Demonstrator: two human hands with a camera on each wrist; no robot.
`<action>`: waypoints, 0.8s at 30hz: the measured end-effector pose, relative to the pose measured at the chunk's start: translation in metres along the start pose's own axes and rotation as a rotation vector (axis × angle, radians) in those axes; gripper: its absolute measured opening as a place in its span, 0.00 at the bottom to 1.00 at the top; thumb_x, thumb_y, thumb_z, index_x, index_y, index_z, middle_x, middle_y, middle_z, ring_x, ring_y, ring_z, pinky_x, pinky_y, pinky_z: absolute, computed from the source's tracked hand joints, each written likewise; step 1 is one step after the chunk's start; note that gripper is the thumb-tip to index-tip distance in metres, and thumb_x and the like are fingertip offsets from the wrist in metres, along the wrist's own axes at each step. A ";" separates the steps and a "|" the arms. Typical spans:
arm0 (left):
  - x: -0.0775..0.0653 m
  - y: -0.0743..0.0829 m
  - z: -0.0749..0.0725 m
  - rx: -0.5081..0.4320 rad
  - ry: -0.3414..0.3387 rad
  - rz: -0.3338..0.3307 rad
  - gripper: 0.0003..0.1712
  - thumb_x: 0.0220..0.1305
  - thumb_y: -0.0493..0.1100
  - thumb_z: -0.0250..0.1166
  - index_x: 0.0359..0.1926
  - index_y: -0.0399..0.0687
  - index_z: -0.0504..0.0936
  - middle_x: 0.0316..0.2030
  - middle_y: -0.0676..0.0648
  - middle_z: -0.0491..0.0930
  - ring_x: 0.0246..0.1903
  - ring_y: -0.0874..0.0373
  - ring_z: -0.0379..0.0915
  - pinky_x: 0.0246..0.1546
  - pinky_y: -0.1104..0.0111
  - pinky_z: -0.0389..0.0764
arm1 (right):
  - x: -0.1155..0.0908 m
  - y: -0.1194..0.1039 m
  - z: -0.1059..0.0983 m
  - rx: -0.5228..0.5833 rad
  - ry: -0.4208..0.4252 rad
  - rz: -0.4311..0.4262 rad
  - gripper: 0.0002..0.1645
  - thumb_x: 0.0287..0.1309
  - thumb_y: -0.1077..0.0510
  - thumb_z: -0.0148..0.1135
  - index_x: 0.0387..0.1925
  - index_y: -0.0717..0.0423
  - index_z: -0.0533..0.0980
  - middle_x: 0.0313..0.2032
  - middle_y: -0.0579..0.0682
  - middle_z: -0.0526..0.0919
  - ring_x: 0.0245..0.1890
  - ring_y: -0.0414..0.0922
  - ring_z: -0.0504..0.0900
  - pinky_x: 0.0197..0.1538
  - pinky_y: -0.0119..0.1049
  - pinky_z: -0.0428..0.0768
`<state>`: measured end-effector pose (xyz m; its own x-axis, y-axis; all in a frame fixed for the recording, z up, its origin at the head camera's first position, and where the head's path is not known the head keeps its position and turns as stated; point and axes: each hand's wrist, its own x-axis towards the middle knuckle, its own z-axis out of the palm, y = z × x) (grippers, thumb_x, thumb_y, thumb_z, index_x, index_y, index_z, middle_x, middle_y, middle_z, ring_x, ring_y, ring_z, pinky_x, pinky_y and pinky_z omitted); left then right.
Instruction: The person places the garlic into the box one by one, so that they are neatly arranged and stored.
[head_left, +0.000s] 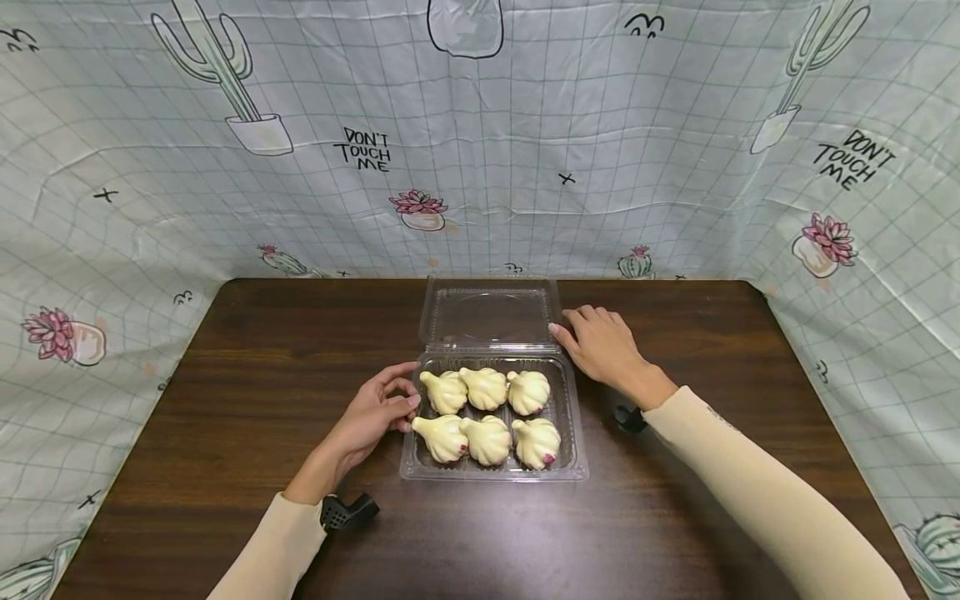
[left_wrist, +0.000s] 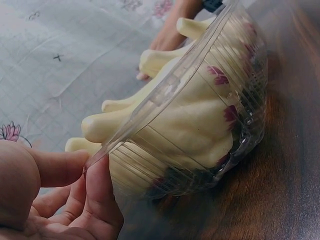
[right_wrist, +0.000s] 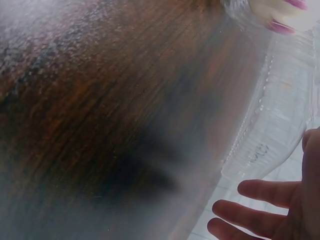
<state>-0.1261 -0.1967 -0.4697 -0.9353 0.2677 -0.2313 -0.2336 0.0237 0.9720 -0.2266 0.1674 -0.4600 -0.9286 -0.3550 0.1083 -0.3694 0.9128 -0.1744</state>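
Observation:
A clear plastic clamshell container (head_left: 495,475) lies with its lid (head_left: 491,317) folded back toward the far edge of the table. Inside, two rows of pale garlic bulbs (head_left: 487,389) with pink marks at their bases fill the tray. At the container's left side, my left hand (head_left: 375,412) pinches the rim between thumb and index finger. The same bulbs (left_wrist: 185,125) show through the ribbed wall in the left wrist view. My right hand (head_left: 603,343) is beside the lid's right edge, thumb right at that edge. Its other fingers (right_wrist: 255,220) extend loosely apart.
The dark brown wooden table (head_left: 300,333) extends on both sides of the container. Behind it and at both sides hangs a pale gridded cloth (head_left: 525,150) printed with cacti and lettering. A black wrist mount (head_left: 348,510) sits below my left hand.

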 end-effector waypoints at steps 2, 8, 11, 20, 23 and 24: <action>0.000 0.000 0.000 -0.001 0.001 -0.002 0.34 0.77 0.29 0.58 0.79 0.34 0.58 0.44 0.47 0.71 0.32 0.62 0.74 0.29 0.76 0.81 | 0.001 0.000 0.000 0.001 -0.001 0.001 0.36 0.84 0.41 0.44 0.68 0.68 0.74 0.62 0.68 0.79 0.64 0.66 0.76 0.68 0.63 0.71; -0.001 0.001 0.000 0.001 -0.005 -0.003 0.34 0.78 0.30 0.58 0.79 0.34 0.58 0.44 0.46 0.71 0.32 0.63 0.74 0.29 0.76 0.81 | 0.003 0.000 0.000 0.012 -0.023 0.008 0.36 0.84 0.41 0.45 0.68 0.69 0.74 0.63 0.68 0.79 0.63 0.66 0.76 0.67 0.63 0.71; -0.002 0.001 -0.001 -0.001 -0.007 0.001 0.35 0.78 0.29 0.58 0.79 0.34 0.57 0.44 0.47 0.71 0.32 0.63 0.74 0.29 0.76 0.81 | 0.003 0.000 0.001 0.026 -0.041 0.019 0.36 0.84 0.41 0.46 0.69 0.69 0.74 0.63 0.69 0.78 0.64 0.66 0.76 0.67 0.63 0.72; -0.002 0.002 0.000 -0.005 -0.004 0.004 0.35 0.77 0.29 0.59 0.79 0.33 0.57 0.44 0.48 0.71 0.32 0.63 0.73 0.29 0.76 0.80 | 0.001 -0.001 0.002 0.138 -0.042 0.053 0.35 0.83 0.43 0.50 0.70 0.69 0.72 0.65 0.69 0.76 0.67 0.67 0.73 0.69 0.65 0.70; -0.001 0.001 0.000 0.000 -0.001 0.003 0.35 0.77 0.29 0.59 0.79 0.33 0.58 0.44 0.48 0.71 0.32 0.63 0.73 0.29 0.76 0.80 | 0.000 -0.001 0.002 0.160 -0.030 0.053 0.35 0.82 0.44 0.51 0.71 0.69 0.72 0.65 0.70 0.76 0.67 0.68 0.73 0.69 0.66 0.70; -0.001 0.001 0.000 0.002 -0.002 0.003 0.35 0.77 0.29 0.59 0.79 0.33 0.58 0.44 0.48 0.71 0.32 0.63 0.73 0.29 0.76 0.80 | -0.001 -0.001 0.001 0.166 -0.028 0.052 0.35 0.82 0.44 0.51 0.71 0.69 0.72 0.65 0.70 0.76 0.67 0.68 0.73 0.69 0.66 0.70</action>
<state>-0.1253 -0.1972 -0.4689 -0.9355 0.2699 -0.2280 -0.2301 0.0246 0.9729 -0.2257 0.1663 -0.4613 -0.9465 -0.3154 0.0682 -0.3193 0.8851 -0.3385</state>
